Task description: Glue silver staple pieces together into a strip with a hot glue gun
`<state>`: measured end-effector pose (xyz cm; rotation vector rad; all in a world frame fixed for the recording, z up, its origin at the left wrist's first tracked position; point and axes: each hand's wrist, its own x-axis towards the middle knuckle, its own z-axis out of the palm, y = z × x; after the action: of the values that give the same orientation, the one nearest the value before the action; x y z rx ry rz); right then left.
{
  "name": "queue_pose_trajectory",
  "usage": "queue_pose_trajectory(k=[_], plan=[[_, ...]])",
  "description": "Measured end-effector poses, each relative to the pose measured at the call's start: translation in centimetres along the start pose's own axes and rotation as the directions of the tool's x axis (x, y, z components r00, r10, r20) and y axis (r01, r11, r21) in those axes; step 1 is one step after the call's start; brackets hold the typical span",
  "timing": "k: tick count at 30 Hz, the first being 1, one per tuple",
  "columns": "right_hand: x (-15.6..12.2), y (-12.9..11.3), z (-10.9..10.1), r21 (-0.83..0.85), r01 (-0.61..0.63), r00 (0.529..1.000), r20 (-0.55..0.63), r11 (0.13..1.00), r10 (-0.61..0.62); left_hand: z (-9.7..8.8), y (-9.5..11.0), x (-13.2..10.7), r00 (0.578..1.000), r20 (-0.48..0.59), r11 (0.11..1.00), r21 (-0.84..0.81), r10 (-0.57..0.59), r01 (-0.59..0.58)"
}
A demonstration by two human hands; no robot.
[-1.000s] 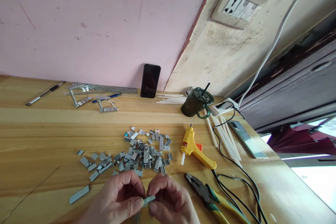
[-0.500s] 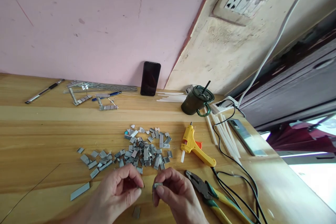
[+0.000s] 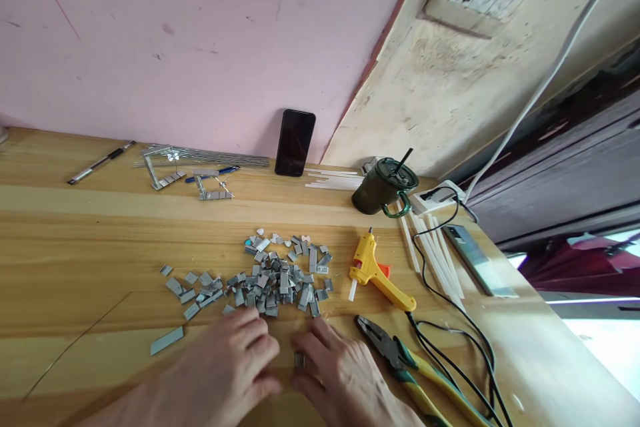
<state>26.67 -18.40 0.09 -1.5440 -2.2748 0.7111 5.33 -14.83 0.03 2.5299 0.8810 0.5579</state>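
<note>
My left hand (image 3: 243, 360) is low over the table in front of the pile of small grey pieces (image 3: 270, 280). Its fingers are curled, with a gap between forefinger and thumb, and nothing shows in it. To its right, my right hand (image 3: 340, 367) reaches down with thumb and forefinger on either side of a small grey rectangular piece (image 3: 299, 359), seemingly gripping it close to the tabletop. More grey pieces (image 3: 200, 293) lie scattered left of the pile. A longer grey strip (image 3: 167, 341) rests beside my left forearm.
Pliers (image 3: 395, 347) and a yellow glue gun (image 3: 373, 267) with black cables lie to the right. Behind are a lidded mug (image 3: 383, 187), white glue sticks (image 3: 435, 247), an upright phone (image 3: 295, 142), metal rods (image 3: 210, 157), small silver frames (image 3: 215, 185) and a pen (image 3: 103, 162).
Both hands have turned palm-down and lowered towards the table; earlier they were raised in pinches, a grey piece in the right. The view has shifted slightly.
</note>
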Motion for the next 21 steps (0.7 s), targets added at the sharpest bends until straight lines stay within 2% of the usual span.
queue_pose_trajectory(k=[2,3,4,5,6,7,8,9,10,12,14,17,21], plan=[[-0.5,0.1,0.2,-0.056,-0.052,0.995,0.085,0.997,0.057,0.6,0.9,0.0,0.98,0.198,0.999,0.045,-0.014,0.005],[-0.4,0.1,0.3,0.008,-0.097,0.992,0.081,0.995,0.096,1.0,1.2,0.0,0.975,0.212,0.996,0.076,-0.064,0.048],[-0.2,0.2,0.4,0.157,-0.155,0.986,0.082,0.975,0.144,1.3,1.3,0.1,0.972,0.223,0.995,0.077,-0.075,0.059],[0.3,0.2,0.4,0.39,-0.223,0.975,0.107,0.893,0.197,1.5,1.3,0.2,0.971,0.224,0.995,0.073,-0.079,0.064],[0.8,0.3,0.3,0.637,-0.281,0.959,0.156,0.718,0.238,1.6,1.1,0.3,0.973,0.208,0.994,0.069,-0.101,0.089],[1.5,0.2,0.3,0.819,-0.316,0.943,0.217,0.478,0.252,1.5,0.9,0.4,0.974,0.185,0.991,0.06,-0.129,0.12],[2.1,0.2,0.2,0.912,-0.329,0.931,0.271,0.246,0.243,1.3,0.7,0.5,0.973,0.156,0.985,0.052,-0.169,0.162],[2.6,0.1,0.1,0.941,-0.329,0.925,0.304,0.081,0.227,1.0,0.5,0.6,0.969,0.127,0.977,0.044,-0.212,0.208],[3.0,0.0,0.0,0.948,-0.318,0.925,0.313,-0.011,0.215,0.6,0.3,0.7,0.962,0.104,0.968,0.032,-0.252,0.25],[3.3,-0.1,0.0,0.954,-0.292,0.931,0.299,-0.063,0.211,0.2,0.1,0.7,0.96,0.094,0.965,0.026,-0.263,0.262],[3.1,0.0,0.1,0.957,-0.262,0.935,0.283,-0.124,0.213,0.4,0.1,0.6,0.978,0.109,0.982,0.072,-0.18,0.173],[2.2,0.5,0.5,0.954,-0.241,0.934,0.278,-0.178,0.225,1.8,0.3,0.4,0.992,0.116,0.986,0.164,-0.056,0.036],[1.3,1.1,1.3,0.932,-0.255,0.925,0.313,-0.257,0.217,3.3,0.3,0.2,0.996,0.087,0.984,0.18,-0.031,0.015]])
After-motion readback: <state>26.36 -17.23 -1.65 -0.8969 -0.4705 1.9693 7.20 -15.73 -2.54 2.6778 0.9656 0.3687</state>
